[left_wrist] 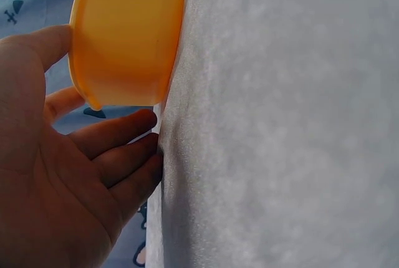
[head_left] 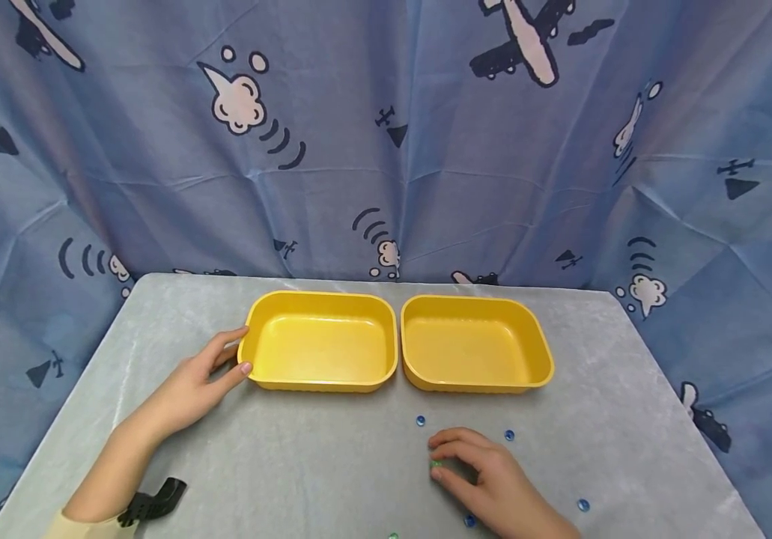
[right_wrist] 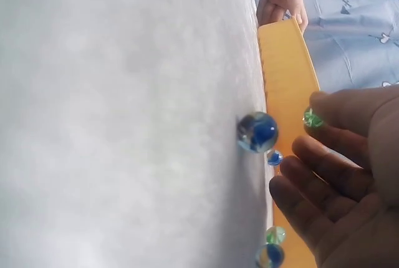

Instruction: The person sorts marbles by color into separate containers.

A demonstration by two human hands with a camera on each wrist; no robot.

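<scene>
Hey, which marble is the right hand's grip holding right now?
The green marble pinched in the right hand's grip. Another green marble, at the head view's bottom edge, and the blue marbles lie unheld on the table.

Behind the worktop point(head_left: 332, 464) there hangs a blue cloth point(head_left: 332, 135), which fills the back and also both sides of the head view. It has many creases and several vertical folds. On it are printed pale aeroplanes point(head_left: 529, 41) with dark wings, small whitish clouds point(head_left: 239, 103) with black outlines, dark curved lines point(head_left: 284, 141) and dark triangles point(head_left: 1, 142). The worktop is light grey and a little mottled, with rounded far corners. The light is soft; in the right wrist view the cloth looks paler.
</scene>
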